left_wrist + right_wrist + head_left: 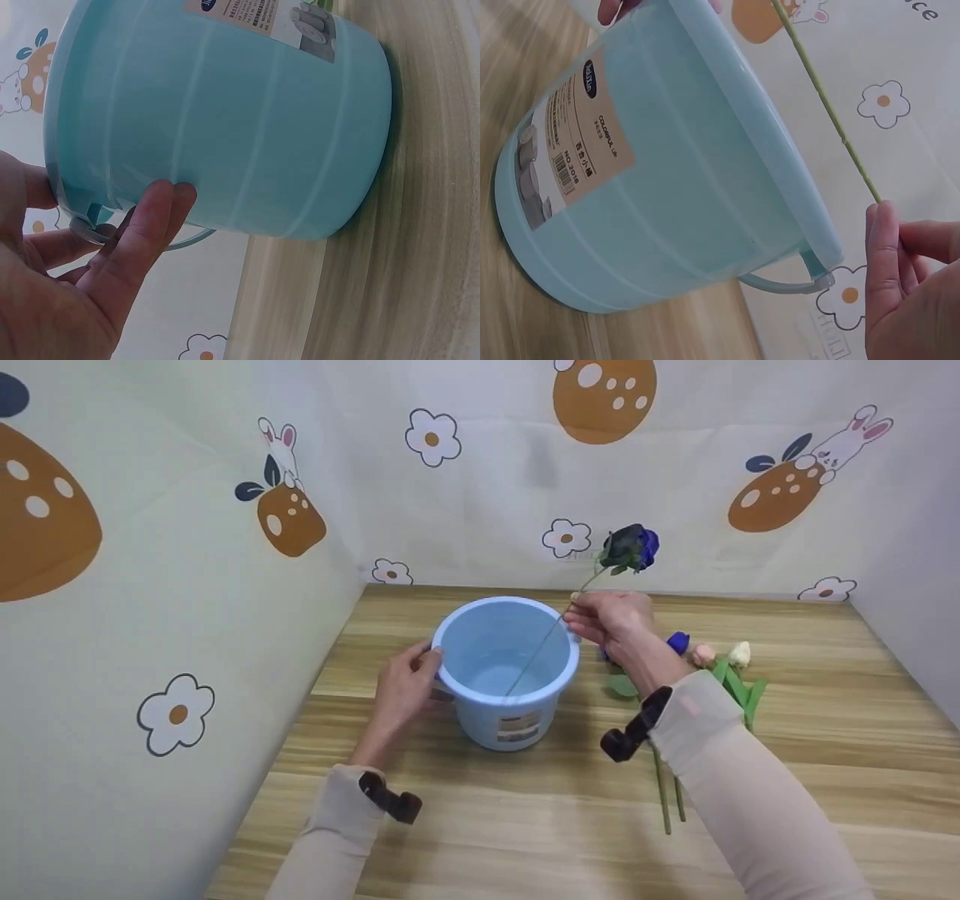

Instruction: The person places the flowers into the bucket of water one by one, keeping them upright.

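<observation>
A light blue plastic bucket (476, 721) stands upright on the wooden table, a paper label on its front. My left hand (405, 682) holds its left rim; in the left wrist view that hand's fingers (154, 214) lie against the outer wall near the handle joint. Between thumb and fingers, my right hand (619, 622) pinches the thin green stem (825, 97) of a dark blue rose (631, 547). The bloom is up behind the hand, while the stem slants down to the left across the bucket's mouth. Whether its lower end touches the bucket, I cannot tell.
Right of the bucket, partly under my right forearm, lie a blue flower (678, 642), a pink one (703, 655) and a white one (739, 653), with green leaves (753, 701) and stems (662, 795). Printed sheets (480, 510) wall the table's back and sides.
</observation>
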Demonstrator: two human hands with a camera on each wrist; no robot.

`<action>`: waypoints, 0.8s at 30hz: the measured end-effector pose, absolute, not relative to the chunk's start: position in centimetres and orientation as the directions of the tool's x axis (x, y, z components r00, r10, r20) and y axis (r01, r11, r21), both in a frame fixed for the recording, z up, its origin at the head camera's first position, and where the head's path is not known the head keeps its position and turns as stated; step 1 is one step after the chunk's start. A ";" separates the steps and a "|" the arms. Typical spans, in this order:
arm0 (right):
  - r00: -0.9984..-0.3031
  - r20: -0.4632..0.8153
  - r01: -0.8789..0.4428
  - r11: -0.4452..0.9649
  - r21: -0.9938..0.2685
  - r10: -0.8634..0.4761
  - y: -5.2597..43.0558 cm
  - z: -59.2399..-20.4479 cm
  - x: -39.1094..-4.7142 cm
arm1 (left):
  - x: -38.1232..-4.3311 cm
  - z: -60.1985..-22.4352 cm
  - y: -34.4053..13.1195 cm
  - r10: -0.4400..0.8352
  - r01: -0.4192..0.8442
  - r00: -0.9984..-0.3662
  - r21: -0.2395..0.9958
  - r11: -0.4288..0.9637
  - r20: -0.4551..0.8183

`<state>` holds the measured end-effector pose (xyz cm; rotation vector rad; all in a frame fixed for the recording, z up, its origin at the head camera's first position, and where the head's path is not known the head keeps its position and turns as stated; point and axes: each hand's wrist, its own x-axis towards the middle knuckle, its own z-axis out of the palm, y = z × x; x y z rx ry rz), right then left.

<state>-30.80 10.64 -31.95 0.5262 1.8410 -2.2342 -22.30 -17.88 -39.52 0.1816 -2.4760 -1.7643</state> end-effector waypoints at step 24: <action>-0.936 -0.321 0.287 -0.210 -0.935 0.148 8.1 -31.6 -31.0 | -22.2 -39.5 -17.8 -0.167 -0.051 -0.986 0.942 0.332 0.005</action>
